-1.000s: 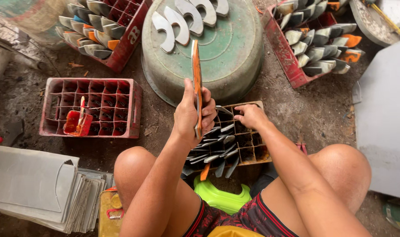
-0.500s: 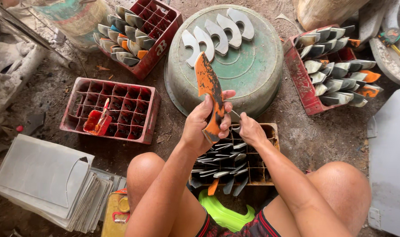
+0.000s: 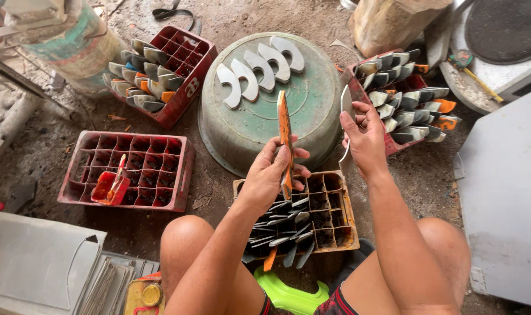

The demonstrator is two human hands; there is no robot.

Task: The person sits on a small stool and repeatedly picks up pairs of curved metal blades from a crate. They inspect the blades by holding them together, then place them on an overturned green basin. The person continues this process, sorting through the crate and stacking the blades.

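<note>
Below the left hand [image 3: 271,175], the orange-edged piece [image 3: 285,137] hides its lower end behind fingers; the right hand [image 3: 364,140] covers the grey blade's [image 3: 346,105] middle.

Matt grey metal blades [image 3: 259,70] lie on a scuffed green metal basin [image 3: 312,111], upper centre; red plastic crate [image 3: 125,170] at left looks worn and dusty.
</note>
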